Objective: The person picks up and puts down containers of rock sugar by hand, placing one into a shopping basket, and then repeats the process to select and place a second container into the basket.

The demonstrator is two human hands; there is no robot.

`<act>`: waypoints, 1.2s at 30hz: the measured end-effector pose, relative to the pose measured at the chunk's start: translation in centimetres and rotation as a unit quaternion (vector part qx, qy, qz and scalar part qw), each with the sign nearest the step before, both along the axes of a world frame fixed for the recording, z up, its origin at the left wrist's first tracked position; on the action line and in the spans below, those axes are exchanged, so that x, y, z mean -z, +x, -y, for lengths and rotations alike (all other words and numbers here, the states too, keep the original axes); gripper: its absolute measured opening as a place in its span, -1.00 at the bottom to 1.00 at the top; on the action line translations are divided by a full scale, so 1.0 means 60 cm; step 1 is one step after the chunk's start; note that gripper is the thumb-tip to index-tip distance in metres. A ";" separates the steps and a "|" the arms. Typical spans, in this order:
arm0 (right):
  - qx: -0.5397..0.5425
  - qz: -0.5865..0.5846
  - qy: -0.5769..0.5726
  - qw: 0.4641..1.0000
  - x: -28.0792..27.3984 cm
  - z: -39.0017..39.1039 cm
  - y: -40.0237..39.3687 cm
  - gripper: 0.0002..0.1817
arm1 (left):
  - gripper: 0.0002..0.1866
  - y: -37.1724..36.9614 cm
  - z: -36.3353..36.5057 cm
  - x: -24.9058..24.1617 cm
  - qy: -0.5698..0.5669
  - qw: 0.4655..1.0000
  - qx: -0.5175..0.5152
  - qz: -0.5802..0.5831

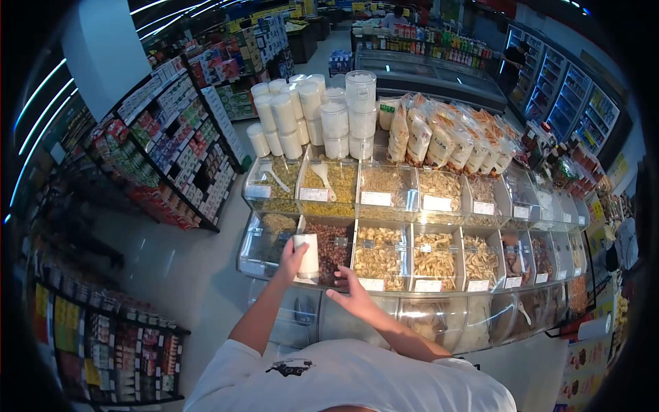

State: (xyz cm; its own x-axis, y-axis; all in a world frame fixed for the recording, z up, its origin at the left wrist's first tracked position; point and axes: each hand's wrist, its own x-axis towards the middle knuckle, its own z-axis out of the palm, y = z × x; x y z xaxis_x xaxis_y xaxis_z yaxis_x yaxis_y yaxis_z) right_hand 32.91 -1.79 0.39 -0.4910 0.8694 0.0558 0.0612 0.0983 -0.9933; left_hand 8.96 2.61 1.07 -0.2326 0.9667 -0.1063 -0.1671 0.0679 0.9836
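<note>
My left hand [292, 259] is closed around a white cylindrical jar [308, 257], held upright above the front row of bins. It looks like the white jars [282, 113] stacked at the back left of the display. Behind the held jar is a bin of small reddish-brown dried goods [333, 242]. To the right of the jar, my right hand [349, 291] has its fingers spread and holds nothing. It is near the clear front edge of that bin and apart from the jar.
Bins of pale dried slices [379, 257] continue to the right. White scoops [322, 180] lie in the upper row. Bagged goods [439, 144] stand behind. Packed shelves [168, 141] are at left; a person [512, 65] stands by the fridges [549, 79] at back right.
</note>
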 end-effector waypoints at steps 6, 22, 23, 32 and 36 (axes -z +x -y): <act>-0.061 0.049 -0.064 0.995 -0.045 -0.052 -0.053 -0.18 | -0.52 0.064 0.069 -0.024 0.127 0.987 0.004 -0.098; 0.146 0.237 0.297 0.913 -0.045 -0.252 -0.001 -0.25 | -0.44 -0.134 -0.209 -0.131 0.101 0.934 -0.035 -0.340; 0.134 0.232 0.334 0.904 -0.031 -0.260 0.007 -0.25 | -0.38 -0.145 -0.248 -0.140 0.097 0.923 -0.063 -0.366; 0.134 0.280 0.323 0.894 0.021 -0.263 0.012 -0.24 | -0.20 -0.162 -0.469 -0.168 0.028 0.845 -0.220 -0.486; 0.131 0.262 0.326 0.899 0.010 -0.261 0.014 -0.24 | -0.19 -0.137 -0.493 -0.172 -0.021 0.853 -0.251 -0.457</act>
State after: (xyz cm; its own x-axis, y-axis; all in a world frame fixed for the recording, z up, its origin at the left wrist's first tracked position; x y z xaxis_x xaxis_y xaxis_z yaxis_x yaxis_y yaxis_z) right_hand 33.77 13.85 -0.22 -0.3819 0.8256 0.4154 0.6103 0.5628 -0.5574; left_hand 0.72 32.18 11.37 -0.6197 0.7213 0.3092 0.6499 0.2508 0.7175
